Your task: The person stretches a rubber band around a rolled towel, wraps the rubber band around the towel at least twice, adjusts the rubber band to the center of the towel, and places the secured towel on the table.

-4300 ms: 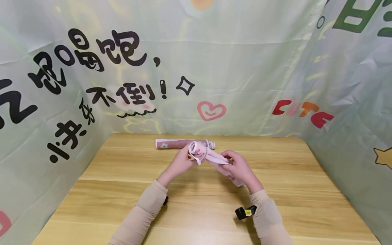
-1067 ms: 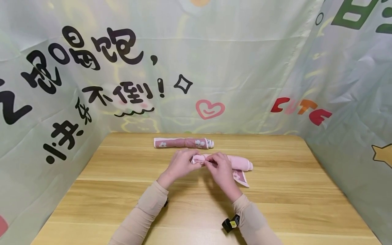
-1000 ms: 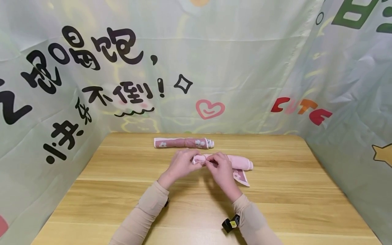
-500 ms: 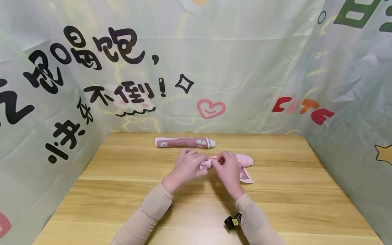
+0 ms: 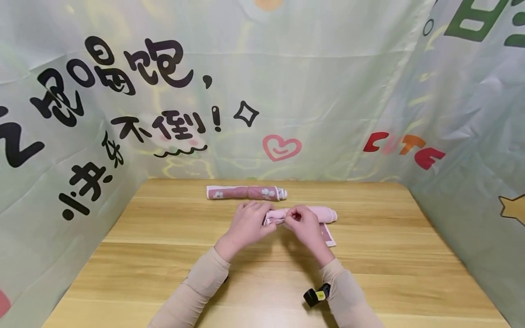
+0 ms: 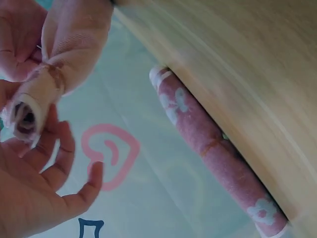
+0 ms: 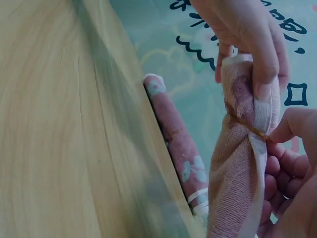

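Note:
A rolled pale pink towel (image 5: 324, 213) is held just above or on the table, one flap with a darker flowered face hanging at its right. My left hand (image 5: 246, 224) grips the roll's left end, thumb on the near side in the right wrist view. Around the roll, close to that end, runs a thin yellowish-brown rubber band (image 7: 246, 125), which draws the cloth in. Thumb and forefinger of my right hand (image 5: 305, 228) pinch the band at the towel's white edge; the other fingers curl beside the roll.
Behind the hands lies a second rolled towel (image 5: 246, 192), darker pink with pale flowers and a band round its middle. The wooden table (image 5: 164, 255) meets printed cloth walls (image 5: 328, 114) at its back and sides.
Earlier the towel was tilted with its left end raised; now it lies level. My right hand has moved from its loose edge to the band. Over the last half second both hands barely shift.

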The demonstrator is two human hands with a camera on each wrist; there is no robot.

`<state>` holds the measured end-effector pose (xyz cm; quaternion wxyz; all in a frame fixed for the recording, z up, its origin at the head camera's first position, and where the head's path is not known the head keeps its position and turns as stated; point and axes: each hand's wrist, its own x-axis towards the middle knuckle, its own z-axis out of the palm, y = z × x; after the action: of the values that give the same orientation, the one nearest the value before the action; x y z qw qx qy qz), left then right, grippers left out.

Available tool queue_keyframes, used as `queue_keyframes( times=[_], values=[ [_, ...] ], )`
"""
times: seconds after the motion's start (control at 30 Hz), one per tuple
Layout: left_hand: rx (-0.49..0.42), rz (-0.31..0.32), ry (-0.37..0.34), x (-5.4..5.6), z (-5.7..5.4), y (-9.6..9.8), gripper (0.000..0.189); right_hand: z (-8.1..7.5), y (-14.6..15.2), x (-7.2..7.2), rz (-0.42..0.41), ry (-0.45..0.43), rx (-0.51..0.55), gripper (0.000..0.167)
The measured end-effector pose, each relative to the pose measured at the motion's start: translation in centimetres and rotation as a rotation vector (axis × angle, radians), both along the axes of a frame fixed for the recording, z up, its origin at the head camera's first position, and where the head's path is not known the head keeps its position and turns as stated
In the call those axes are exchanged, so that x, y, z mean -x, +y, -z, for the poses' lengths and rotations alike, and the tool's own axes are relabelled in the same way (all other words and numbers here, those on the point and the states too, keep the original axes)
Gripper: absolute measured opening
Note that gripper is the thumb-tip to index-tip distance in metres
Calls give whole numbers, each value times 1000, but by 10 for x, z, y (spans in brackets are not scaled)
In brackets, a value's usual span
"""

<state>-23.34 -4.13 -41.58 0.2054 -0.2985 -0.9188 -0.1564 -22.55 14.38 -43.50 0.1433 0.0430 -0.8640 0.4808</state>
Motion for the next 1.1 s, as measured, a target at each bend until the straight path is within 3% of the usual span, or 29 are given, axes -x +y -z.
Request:
queue_keyframes(
  times=[0.1, 0.3, 0.4, 0.57, 0.67, 0.77, 0.93, 1.03, 1.1],
  values=[
    [8, -6, -12, 0, 2, 2, 33, 1, -1, 1, -7, -9, 36, 6],
    [5, 7, 44, 0, 3, 5, 29, 2, -6, 1, -4, -7, 74, 4],
    [15, 0, 75, -1, 2, 4, 29, 3, -9, -1, 14, 4, 34, 3],
    [26, 14, 132, -2, 2, 3, 24, 3, -11, -3, 47, 18, -118, 9],
    [49, 68, 219, 0, 3, 1, 22, 1, -9, -2, 74, -3, -151, 11],
    [67, 168, 318, 1, 3, -2, 19, 0, -4, -1, 97, -23, -141, 9],
    [117, 312, 406, 2, -1, -3, 12, -2, 2, 1, 96, -36, -148, 9],
    [148, 341, 451, 2, -3, -4, 15, -3, 4, 1, 85, -55, -153, 9],
    [142, 324, 481, 3, -5, -6, 17, -5, 5, 0, 68, -76, -150, 8]
  ],
)
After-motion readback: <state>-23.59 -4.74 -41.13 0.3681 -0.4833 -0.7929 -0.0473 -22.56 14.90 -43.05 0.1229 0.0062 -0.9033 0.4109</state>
